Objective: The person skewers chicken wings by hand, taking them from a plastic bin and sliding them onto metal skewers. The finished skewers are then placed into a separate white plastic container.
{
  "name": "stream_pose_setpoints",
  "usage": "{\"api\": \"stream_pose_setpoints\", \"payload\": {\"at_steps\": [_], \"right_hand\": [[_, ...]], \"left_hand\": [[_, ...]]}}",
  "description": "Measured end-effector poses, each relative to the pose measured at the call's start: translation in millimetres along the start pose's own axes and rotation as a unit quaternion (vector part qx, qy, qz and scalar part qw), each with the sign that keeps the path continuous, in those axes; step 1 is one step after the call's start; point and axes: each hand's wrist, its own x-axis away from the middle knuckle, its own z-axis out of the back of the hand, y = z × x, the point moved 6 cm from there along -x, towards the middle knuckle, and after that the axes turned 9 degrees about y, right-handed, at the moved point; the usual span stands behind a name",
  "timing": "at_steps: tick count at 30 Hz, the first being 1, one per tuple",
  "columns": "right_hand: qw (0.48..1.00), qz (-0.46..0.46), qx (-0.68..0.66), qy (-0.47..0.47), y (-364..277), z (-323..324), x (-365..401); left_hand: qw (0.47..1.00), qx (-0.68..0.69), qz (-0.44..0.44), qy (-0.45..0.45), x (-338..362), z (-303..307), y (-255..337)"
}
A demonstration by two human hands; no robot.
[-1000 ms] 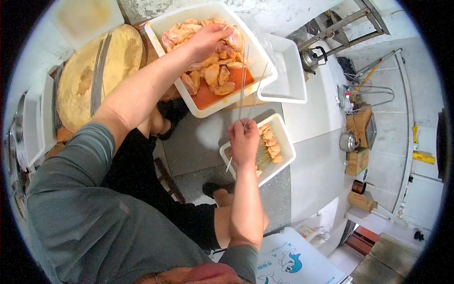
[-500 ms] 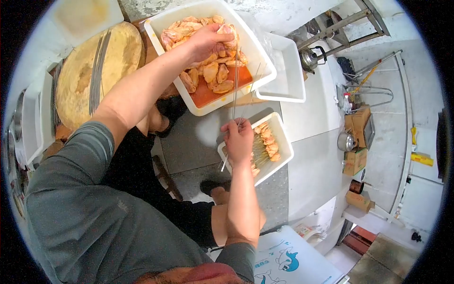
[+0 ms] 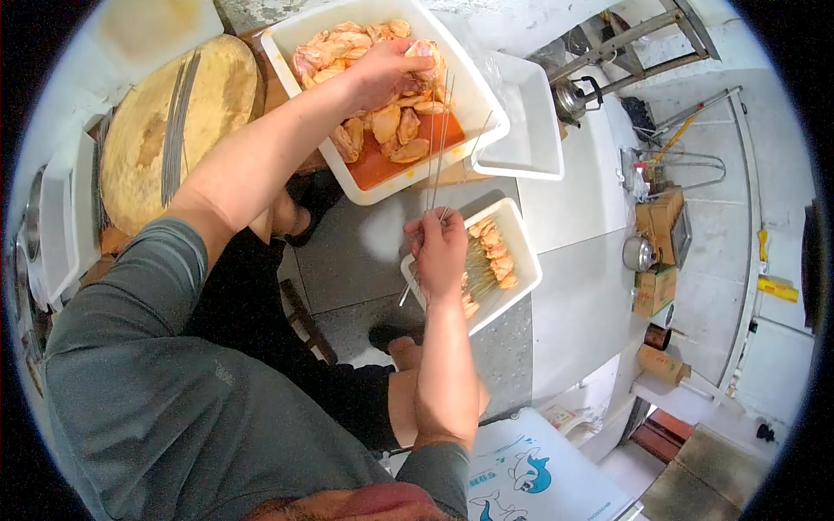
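Observation:
My left hand (image 3: 389,76) is closed on a raw chicken wing (image 3: 427,54), fingers wrapped round it above the large white tub (image 3: 372,198). Many more marinated chicken wings (image 3: 387,123) lie in that tub, in reddish liquid. Lower down, my right hand (image 3: 440,252) grips a few thin metal skewers (image 3: 435,174). Their long ends point up toward the left hand, overlapping the tub in this view, while the short ends stick out below the fist. Just beside the right hand stands a smaller white tub (image 3: 528,276) with skewered chicken pieces (image 3: 497,253) in it.
A round wooden chopping block (image 3: 139,143) at the left carries a row of metal skewers (image 3: 178,130). Another white tub (image 3: 543,161) sits behind the large one. Kettles (image 3: 569,104) and cardboard boxes (image 3: 654,291) are to the right; a dolphin-printed white lid (image 3: 565,486) is at the bottom.
Both hands keep their hold on the chicken wing and the skewers. The skewers' upper tips have shifted slightly up and to the right. The whole view has moved a little.

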Motion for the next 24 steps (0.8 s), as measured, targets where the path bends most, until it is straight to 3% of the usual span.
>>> {"api": "stream_pose_setpoints", "payload": {"at_steps": [4, 7, 11, 14, 17, 21, 24], "right_hand": [[0.999, 0.007, 0.043, 0.011, -3.8, -2.1, -0.8], [0.998, 0.015, 0.059, 0.018, -7.8, -3.9, -1.7], [0.997, 0.008, 0.075, 0.028, -5.5, -4.6, -9.4], [0.999, 0.005, 0.023, 0.022, -8.1, -1.0, -8.2], [0.999, 0.004, 0.037, 0.018, -15.5, 2.4, -6.2], [0.999, 0.009, 0.038, 0.025, -13.2, 9.5, -4.3], [0.999, 0.011, 0.033, 0.031, -9.8, 10.6, -3.5]], "left_hand": [[0.999, 0.029, 0.03, 0.033, 10.1, -6.0, 0.4], [0.999, 0.043, 0.023, -0.011, 11.1, -8.7, -1.7], [0.999, 0.051, 0.006, 0.012, 8.2, -3.9, -4.7], [0.997, -0.008, 0.025, 0.068, 13.1, -7.0, 1.9], [0.997, 0.036, 0.01, 0.061, 15.8, -13.5, 9.7], [0.993, -0.007, 0.01, 0.12, 11.8, -3.2, 7.6], [0.995, 0.008, 0.014, 0.096, 5.1, 3.1, 7.0]]}}
